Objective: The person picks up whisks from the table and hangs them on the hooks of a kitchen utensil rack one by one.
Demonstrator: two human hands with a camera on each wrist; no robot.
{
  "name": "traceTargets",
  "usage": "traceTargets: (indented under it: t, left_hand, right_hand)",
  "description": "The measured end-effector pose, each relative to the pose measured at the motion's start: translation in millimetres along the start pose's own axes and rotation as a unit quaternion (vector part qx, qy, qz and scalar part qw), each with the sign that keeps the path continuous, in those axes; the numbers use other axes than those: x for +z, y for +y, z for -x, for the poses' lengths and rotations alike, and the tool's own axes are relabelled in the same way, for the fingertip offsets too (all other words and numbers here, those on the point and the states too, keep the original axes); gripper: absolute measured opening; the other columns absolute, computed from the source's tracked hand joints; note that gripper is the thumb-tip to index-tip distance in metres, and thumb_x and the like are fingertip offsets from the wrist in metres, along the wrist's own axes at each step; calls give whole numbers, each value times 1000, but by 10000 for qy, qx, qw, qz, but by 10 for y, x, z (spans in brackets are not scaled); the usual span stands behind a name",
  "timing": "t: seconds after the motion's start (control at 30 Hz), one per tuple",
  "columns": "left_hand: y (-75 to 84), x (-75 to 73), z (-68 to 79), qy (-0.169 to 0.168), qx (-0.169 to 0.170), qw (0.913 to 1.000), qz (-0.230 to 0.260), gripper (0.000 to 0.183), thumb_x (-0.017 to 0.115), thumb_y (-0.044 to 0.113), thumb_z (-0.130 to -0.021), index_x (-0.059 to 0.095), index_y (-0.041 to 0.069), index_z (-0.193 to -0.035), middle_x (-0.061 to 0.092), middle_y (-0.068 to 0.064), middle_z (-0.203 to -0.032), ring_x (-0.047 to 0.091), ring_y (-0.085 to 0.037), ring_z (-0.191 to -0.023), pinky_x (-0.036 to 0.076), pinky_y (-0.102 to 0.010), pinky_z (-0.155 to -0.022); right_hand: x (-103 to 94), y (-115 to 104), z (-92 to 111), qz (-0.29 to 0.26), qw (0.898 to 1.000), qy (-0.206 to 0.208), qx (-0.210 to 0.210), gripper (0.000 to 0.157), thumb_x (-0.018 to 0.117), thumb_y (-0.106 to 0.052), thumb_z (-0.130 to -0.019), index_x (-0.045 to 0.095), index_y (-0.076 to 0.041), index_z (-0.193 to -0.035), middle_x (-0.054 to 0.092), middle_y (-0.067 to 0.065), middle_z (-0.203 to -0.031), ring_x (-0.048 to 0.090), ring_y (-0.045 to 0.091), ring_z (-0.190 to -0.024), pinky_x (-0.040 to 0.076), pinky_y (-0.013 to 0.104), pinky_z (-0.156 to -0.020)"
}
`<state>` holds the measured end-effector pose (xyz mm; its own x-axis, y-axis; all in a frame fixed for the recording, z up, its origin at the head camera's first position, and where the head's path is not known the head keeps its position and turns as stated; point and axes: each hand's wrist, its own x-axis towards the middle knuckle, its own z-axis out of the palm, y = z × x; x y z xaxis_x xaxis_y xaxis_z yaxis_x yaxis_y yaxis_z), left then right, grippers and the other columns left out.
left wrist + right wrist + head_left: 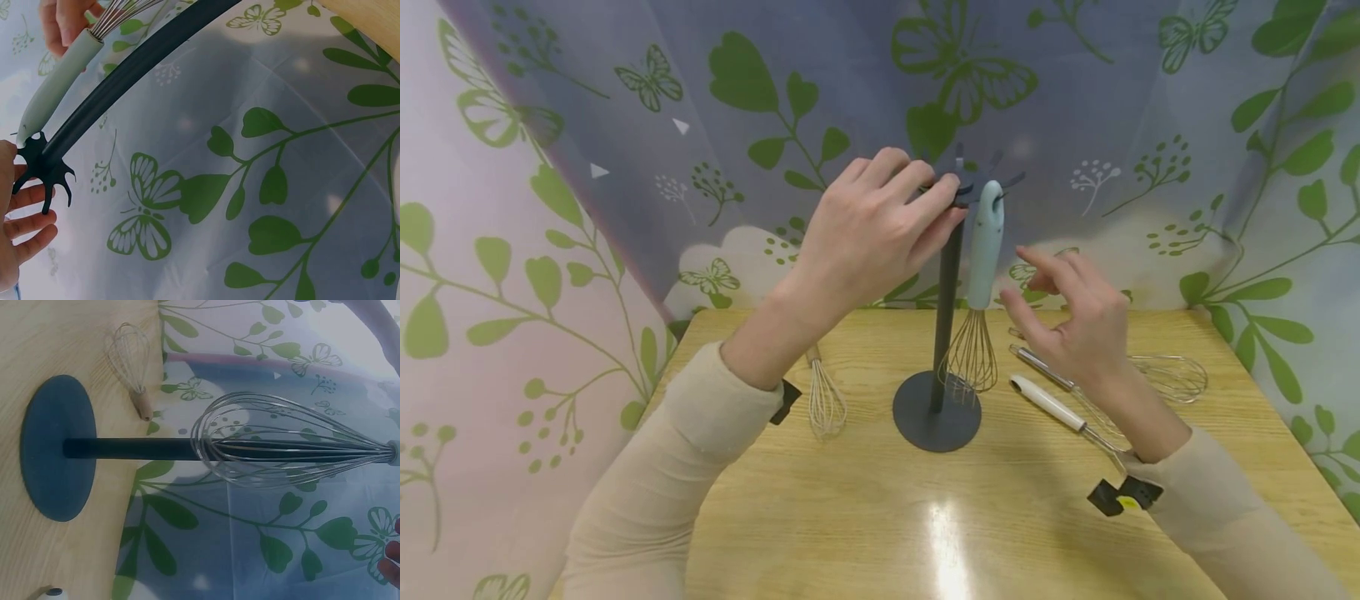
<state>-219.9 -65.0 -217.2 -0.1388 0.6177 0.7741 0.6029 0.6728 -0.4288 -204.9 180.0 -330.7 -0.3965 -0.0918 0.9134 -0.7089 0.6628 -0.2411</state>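
Observation:
A dark whisk stand (949, 300) with a round base and a ring of hooks stands upright on the table. A whisk (985, 258) with a pale blue-green handle hangs from one hook, wires down. My left hand (880, 212) grips the stand's hooked top; in the left wrist view its fingers (34, 222) lie around the hooks (47, 165). Right of the hanging whisk, my right hand (1075, 312) is apart from it, thumb and fingers spread with nothing between them. In the right wrist view the whisk's wires (269, 440) overlap the pole.
Left of the base lies a small whisk (825, 396) with a wooden handle. On the right lie a white-handled whisk (1048, 404), a metal-handled one (1041, 365) and another wire whisk (1176, 379), partly behind my right hand. A patterned curtain (820, 83) closes off the back.

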Motion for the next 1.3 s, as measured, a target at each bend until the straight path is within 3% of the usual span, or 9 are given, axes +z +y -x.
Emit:
traceTargets:
  t: [0.53, 1.0, 1.3]
  left_hand:
    - [7, -1, 6, 4, 7, 10000, -17, 34, 51, 33, -112, 76, 10, -113, 77, -7, -99, 69, -29, -94, 59, -36, -78]
    - [11, 0, 6, -26, 5, 10000, -41, 35, 51, 34, -112, 77, 10, -113, 77, -7, -99, 69, -29, -94, 60, -36, -80]
    - [14, 3, 14, 13, -10, 10000, -40, 35, 51, 34, -112, 77, 11, -114, 78, -6, -100, 69, -29, -95, 60, -36, -79]
  right_hand:
    - [-83, 190, 249, 436, 9987, -249, -41, 61, 58, -60, -101, 77, -4, -118, 69, 15, -76, 65, 32, -66, 44, 34, -57]
    - [-175, 420, 495, 592, 9905, -1219, -226, 59, 55, -58, -103, 77, -6, -119, 67, 8, -76, 65, 24, -64, 40, 28, -47]
    - [-182, 564, 656, 666, 9854, -1505, -445, 61, 50, -62, -105, 76, -9, -120, 67, 5, -78, 61, 20, -61, 36, 25, -45]
